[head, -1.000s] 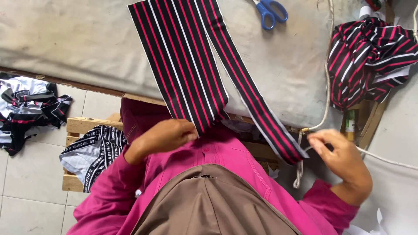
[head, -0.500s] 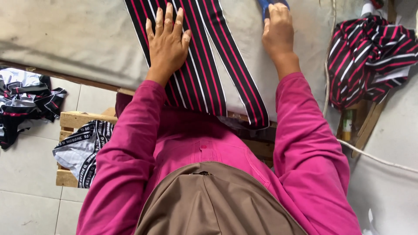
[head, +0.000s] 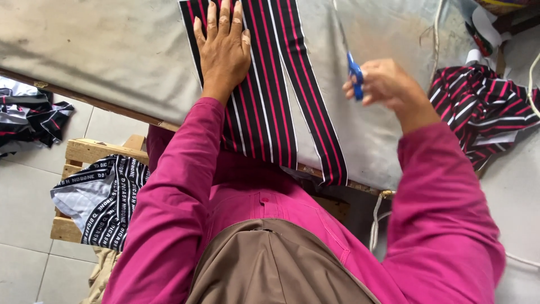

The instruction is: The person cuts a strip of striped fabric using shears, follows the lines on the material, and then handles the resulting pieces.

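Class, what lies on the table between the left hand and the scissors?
Head view: a narrower striped strip and bare table cover lie between left hand and scissors.

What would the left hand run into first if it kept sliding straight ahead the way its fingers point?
Nothing solid, as far as the view shows. The left hand lies flat on the striped fabric, fingers pointing up the strip toward the frame's top edge. It would only meet more of that fabric on the padded table.

Wide tabletop (head: 101, 50) padded in stained grey-beige cloth, wooden edge showing along near side. Pale tiled floor (head: 22, 186) below, grey grout lines. Light wooden crate (head: 84, 152) on floor at left, black-and-white printed cloth (head: 107, 197) draped over it. Heap of dark fabric scraps (head: 34, 118) further left. White cord (head: 376, 222) hanging off table edge. Soft, even daylight.
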